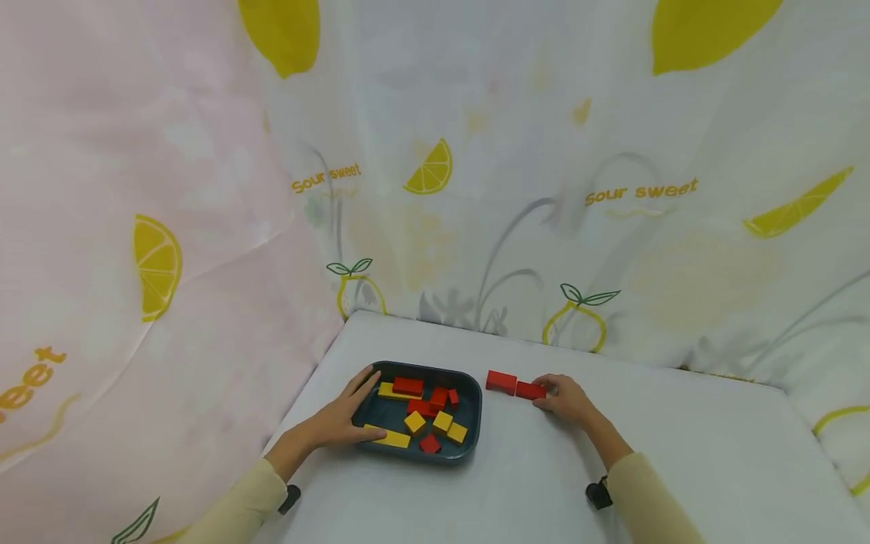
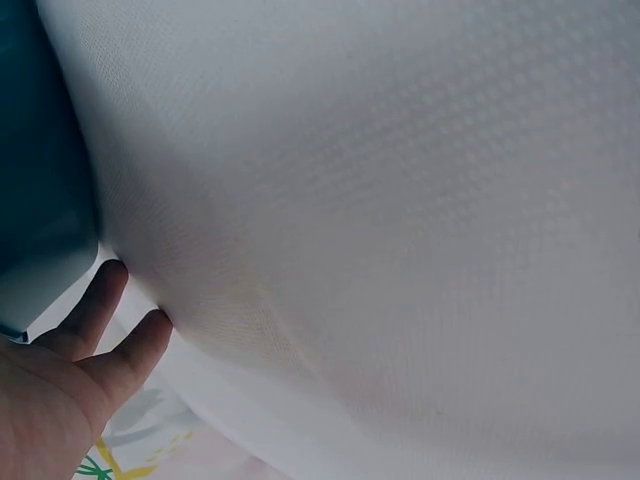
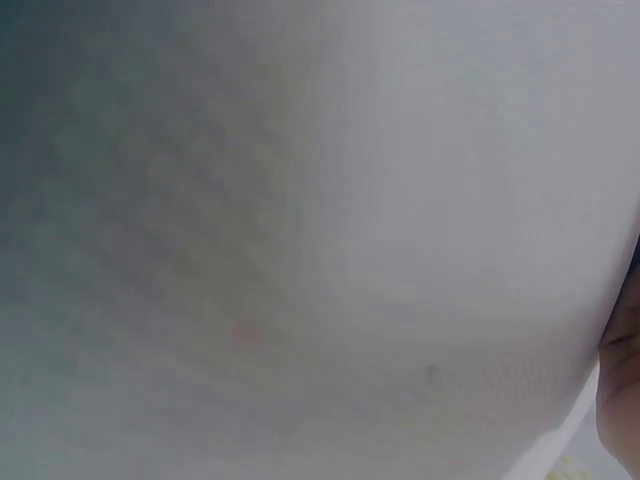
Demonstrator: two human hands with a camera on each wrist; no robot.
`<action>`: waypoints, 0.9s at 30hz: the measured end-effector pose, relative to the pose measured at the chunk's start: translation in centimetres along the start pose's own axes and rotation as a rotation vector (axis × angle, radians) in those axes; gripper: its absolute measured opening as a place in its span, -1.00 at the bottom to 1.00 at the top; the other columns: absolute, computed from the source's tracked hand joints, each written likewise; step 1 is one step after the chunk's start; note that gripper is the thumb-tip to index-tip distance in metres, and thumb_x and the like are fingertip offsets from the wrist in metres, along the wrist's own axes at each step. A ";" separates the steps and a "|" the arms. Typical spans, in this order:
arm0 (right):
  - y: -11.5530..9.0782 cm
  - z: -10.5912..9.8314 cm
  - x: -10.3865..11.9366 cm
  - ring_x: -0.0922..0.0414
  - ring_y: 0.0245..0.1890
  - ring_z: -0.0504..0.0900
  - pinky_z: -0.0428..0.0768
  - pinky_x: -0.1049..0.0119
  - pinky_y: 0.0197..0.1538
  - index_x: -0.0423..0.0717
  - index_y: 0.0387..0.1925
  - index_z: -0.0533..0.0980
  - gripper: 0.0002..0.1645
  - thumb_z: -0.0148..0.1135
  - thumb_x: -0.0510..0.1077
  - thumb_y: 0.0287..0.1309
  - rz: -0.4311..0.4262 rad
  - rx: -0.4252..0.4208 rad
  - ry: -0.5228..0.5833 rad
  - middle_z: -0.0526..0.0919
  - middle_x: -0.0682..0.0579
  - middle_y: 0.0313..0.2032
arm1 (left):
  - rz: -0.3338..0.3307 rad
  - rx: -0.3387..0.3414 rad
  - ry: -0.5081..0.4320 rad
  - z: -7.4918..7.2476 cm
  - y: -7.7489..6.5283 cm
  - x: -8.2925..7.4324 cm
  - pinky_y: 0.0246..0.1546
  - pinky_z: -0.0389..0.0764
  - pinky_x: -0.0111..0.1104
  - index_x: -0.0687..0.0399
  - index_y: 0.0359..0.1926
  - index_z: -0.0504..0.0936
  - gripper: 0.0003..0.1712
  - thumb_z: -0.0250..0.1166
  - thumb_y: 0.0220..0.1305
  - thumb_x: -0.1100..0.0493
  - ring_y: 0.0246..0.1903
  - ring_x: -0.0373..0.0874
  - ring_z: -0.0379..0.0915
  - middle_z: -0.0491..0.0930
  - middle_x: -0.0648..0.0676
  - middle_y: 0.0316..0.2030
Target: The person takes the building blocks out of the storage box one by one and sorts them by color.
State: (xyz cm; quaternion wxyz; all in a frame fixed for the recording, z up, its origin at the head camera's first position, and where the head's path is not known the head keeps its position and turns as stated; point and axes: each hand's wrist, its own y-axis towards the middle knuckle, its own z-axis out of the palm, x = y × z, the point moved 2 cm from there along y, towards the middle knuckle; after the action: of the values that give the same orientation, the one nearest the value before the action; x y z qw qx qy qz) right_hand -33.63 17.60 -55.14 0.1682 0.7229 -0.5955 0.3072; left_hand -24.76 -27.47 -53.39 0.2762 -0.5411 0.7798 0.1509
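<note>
We see the right hand (image 1: 571,400) pinching a red block (image 1: 529,391) on the white desk (image 1: 530,468), its fingers hiding one end. Just beside stands a second red block (image 1: 501,382). The left hand (image 1: 336,420) lies spread along the dark tray (image 1: 475,419), which sits between both hands (we lose part of a yellow bar (image 1: 398,440) under the thumb). More red and yellow blocks (image 1: 408,386) lie inside; lemon-print fabric (image 1: 503,151) hangs behind.

Head view softly lit; right wrist view blurred, darker toward left.
</note>
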 end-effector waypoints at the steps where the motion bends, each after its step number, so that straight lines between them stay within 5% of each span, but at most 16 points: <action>1: 0.0 -0.1 0.0 0.02 -0.11 0.48 0.47 0.17 -0.11 -0.13 0.03 0.61 -0.59 0.41 -0.17 0.11 -0.004 -0.006 -0.003 0.65 -0.11 -0.07 | 0.005 -0.002 0.001 -0.1 0.1 -0.1 0.24 0.34 0.26 -0.19 0.59 -0.13 0.27 0.39 0.05 -0.40 0.43 0.21 0.09 -0.28 0.03 0.59; 27: 0.5 0.1 0.3 -0.12 0.03 0.48 0.49 -0.06 0.08 -0.13 0.08 0.60 -0.56 0.37 -0.14 0.15 0.010 0.024 -0.016 0.62 -0.21 0.03 | -0.003 0.026 0.004 -0.6 0.2 0.0 0.30 0.27 0.26 -0.22 0.59 -0.18 0.27 0.37 0.07 -0.41 0.47 0.22 0.02 -0.33 0.03 0.59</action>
State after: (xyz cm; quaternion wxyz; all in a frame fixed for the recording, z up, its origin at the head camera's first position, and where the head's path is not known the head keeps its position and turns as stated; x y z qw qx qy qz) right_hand -34.06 17.14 -55.10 0.1531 0.7243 -0.5970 0.3092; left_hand -25.07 -27.69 -52.89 0.2821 -0.5390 0.7814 0.1393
